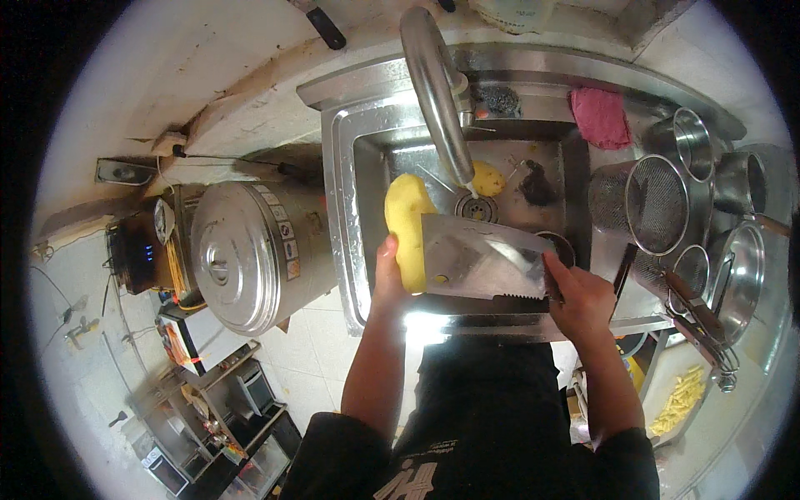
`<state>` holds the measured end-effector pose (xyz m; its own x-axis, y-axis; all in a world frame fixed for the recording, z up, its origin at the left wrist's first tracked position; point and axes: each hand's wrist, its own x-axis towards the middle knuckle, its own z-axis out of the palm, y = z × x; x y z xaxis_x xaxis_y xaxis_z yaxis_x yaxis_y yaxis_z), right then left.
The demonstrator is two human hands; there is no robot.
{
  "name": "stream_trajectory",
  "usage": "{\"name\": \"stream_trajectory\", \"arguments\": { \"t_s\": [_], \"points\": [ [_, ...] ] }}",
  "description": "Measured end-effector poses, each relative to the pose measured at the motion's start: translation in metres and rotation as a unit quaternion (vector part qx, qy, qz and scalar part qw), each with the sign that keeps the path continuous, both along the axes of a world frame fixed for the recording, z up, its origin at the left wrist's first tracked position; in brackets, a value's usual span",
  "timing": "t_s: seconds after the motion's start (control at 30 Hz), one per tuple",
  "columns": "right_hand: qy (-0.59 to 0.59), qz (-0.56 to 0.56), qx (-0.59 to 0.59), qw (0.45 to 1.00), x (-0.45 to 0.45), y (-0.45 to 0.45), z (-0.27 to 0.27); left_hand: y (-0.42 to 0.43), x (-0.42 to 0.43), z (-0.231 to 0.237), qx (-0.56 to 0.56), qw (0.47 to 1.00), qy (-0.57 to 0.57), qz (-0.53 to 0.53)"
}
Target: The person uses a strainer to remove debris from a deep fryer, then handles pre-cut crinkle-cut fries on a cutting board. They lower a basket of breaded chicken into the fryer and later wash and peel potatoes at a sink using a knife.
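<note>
My left hand [387, 278] grips the lower end of a long, curved, peeled yellow potato [407, 215] over the steel sink [362, 250]. In my right hand [581, 303] is the handle of a broad cleaver [481, 256], its blade lying flat across the view with a toothed stretch near the handle. The far end of the blade meets the potato's right side; whether it cuts in, I cannot tell. Below the faucet [434, 87], a smaller yellow potato [487, 179] with brown spots rests beside the drain [476, 208]. The blade hides part of the basin.
A dark clump [537, 184] lies in the basin. Behind it are a steel scrubber [500, 100] and a pink cloth [600, 117]. Mesh strainers [657, 203] and steel pots crowd the right side, above cut yellow strips [678, 400] on a white board. A large lidded steel drum [237, 256] stands left.
</note>
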<state>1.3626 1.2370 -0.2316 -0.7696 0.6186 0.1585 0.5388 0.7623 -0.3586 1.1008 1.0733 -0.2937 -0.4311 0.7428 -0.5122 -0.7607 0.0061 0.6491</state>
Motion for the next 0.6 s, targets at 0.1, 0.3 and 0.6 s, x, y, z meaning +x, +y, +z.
{"name": "stream_trajectory", "arguments": {
  "t_s": [0.1,0.3,0.6],
  "points": [
    [-0.007,0.010,0.010,1.000,0.000,0.007,0.013,-0.003,-0.003,0.008,-0.016,0.999,0.007,-0.045],
    [-0.021,0.017,0.012,1.000,0.001,0.014,0.027,0.006,-0.010,0.015,0.012,0.998,0.035,-0.057],
    [-0.074,-0.209,-0.470,0.854,0.013,0.011,0.004,0.019,-0.015,0.001,0.076,0.986,0.105,-0.107]
  ]
}}
